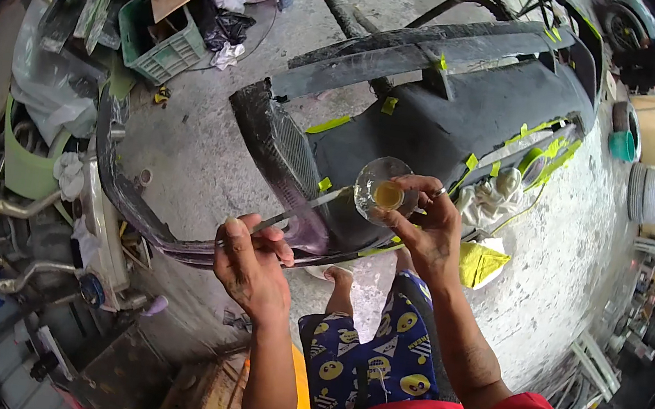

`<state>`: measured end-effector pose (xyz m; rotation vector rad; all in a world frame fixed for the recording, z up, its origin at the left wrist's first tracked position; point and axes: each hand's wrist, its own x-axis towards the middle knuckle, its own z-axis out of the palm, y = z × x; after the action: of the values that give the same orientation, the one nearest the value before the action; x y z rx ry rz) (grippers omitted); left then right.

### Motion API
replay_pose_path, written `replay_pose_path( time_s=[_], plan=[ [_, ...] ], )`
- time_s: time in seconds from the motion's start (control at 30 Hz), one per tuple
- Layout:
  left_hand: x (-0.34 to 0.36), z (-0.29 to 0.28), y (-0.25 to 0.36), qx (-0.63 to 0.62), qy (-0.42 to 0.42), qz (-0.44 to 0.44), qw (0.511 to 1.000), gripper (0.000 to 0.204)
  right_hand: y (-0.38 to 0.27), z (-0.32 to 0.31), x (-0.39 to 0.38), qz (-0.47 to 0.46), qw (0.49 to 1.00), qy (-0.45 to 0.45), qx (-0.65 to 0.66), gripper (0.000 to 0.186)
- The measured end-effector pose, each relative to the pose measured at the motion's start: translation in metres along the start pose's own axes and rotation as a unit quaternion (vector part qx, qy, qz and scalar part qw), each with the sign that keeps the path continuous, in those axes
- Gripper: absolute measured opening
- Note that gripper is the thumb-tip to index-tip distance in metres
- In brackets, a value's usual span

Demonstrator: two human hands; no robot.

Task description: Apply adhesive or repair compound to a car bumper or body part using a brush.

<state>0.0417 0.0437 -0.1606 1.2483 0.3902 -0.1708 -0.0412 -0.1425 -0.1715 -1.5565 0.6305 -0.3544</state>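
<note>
My left hand (251,267) pinches a thin flat mixing stick (297,211) that slants up to the right, its pale tip close to a clear cup. Around the rim of that clear plastic cup (365,186) close the fingers of my right hand (433,228). Some amber liquid (387,195) lies in the bottom of the cup. Below both hands stretches a large dark grey car bumper (455,114), with a mesh section at its left and strips of yellow-green tape (328,123) stuck along its edges.
A green crate (163,42) stands at the upper left among bags and scrap. Crumpled pale cloth (492,200) and a yellow packet (481,266) lie right of my right hand. Stacked tyres (651,195) are at the far right; metal pipes (25,206) crowd the left.
</note>
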Motion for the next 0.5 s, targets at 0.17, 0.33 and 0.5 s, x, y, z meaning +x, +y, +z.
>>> replay_pose_path(
  time_s=[0.17,0.33,0.5],
  plan=[
    [-0.003,0.018,-0.021,0.005,0.052,0.061,0.997,0.039,-0.009,-0.023,0.019,0.016,0.998,-0.048,0.046,0.038],
    [-0.010,0.037,-0.046,0.015,0.138,0.107,0.985,0.041,-0.006,-0.061,0.028,0.018,0.985,-0.168,0.040,0.039],
    [-0.021,0.058,-0.062,0.034,0.186,0.132,0.973,0.041,0.000,-0.097,0.036,-0.042,0.954,-0.297,-0.003,0.042]
  ],
)
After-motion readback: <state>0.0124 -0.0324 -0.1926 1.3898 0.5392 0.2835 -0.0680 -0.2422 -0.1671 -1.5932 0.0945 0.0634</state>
